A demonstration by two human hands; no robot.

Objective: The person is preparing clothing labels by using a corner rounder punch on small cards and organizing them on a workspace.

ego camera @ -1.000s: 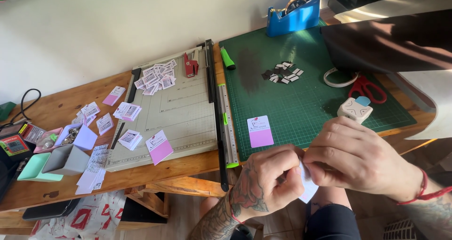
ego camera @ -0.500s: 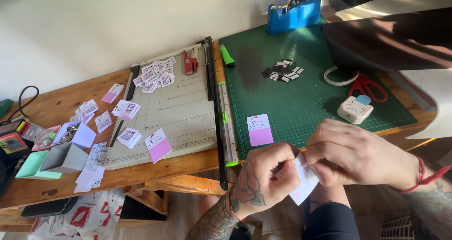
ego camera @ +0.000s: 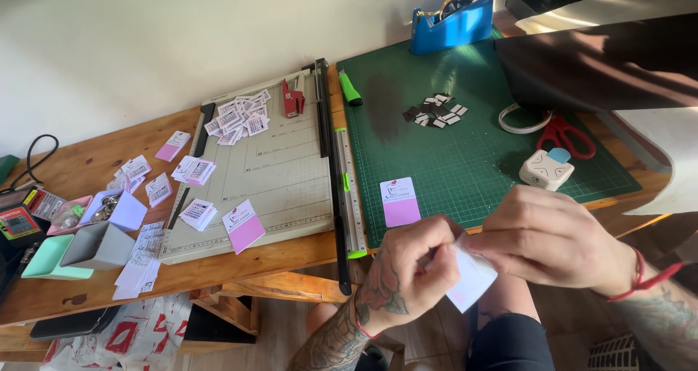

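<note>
left hand (ego camera: pixel 411 269) + right hand (ego camera: pixel 545 240) — both grips pinching the small card (ego camera: pixel 472 284) | card now turned edge-up, dropped below desk (ego camera: pixel 87 174) edge — handling continues

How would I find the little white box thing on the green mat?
Start at the green cutting mat and go to its right edge, beside the red scissors. The corner punch sits there: a small, chunky white block with a blue button, unlike the flat cards around.

Left hand (ego camera: pixel 411 269) and right hand (ego camera: pixel 545 236) pinching small white card (ego camera: pixel 471 280) together; pink-and-white card (ego camera: pixel 400 201) on green cutting mat (ego camera: pixel 472 160) just beyond.
</note>
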